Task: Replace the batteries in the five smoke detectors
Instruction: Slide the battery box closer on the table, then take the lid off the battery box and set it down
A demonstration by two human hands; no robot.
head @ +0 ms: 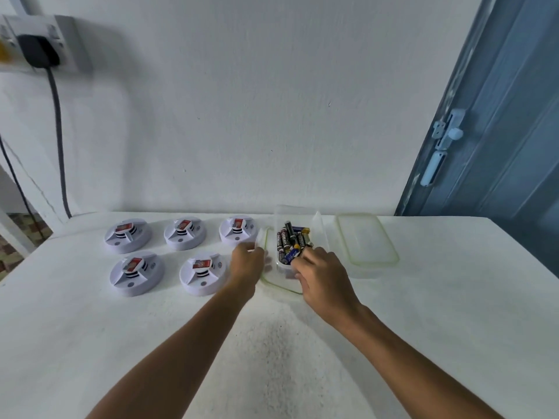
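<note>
Early stage: five smoke detectors [198, 276] untouched; box [281, 269] steadied by left hand [248, 263]; batteries [289, 240] pinched by right hand [322, 272] fingers.

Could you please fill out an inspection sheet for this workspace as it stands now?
Surface: white table, textured top.
Job's things: five smoke detectors in two rows, left; clear container of batteries, its lid lying to its right.
Clutter: nothing seen.
Hands: left hand holds the container's left edge; right hand reaches into the batteries, grasp unclear.
Cables: dark cable hangs from a wall plug.
Surroundings: white wall; blue door, right.
</note>
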